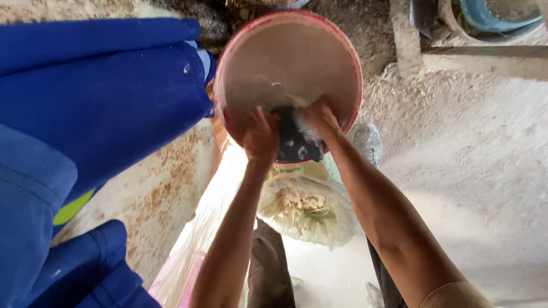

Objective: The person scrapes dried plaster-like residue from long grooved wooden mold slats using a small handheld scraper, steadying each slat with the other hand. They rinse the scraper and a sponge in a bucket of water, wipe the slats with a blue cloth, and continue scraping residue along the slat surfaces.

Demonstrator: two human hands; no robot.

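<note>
Dark wet cloth (pixel 294 140) sits inside the red-rimmed bucket (pixel 240 51), low against the near wall, pale dusty interior around it. Left hand (pixel 261 137) fingers curled tight on the cloth's left edge; right hand (pixel 321 117) fingers bunched together gripping its top right. Below the bucket: clear plastic bag of pale fibrous stuff (pixel 302 208). Left side: blue fabric (pixel 97 91). Dusty concrete floor (pixel 474 159) right.

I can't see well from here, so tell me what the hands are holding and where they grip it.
Both the left hand and right hand grip a dark cloth by its upper edges, inside the red-rimmed bucket.
</note>
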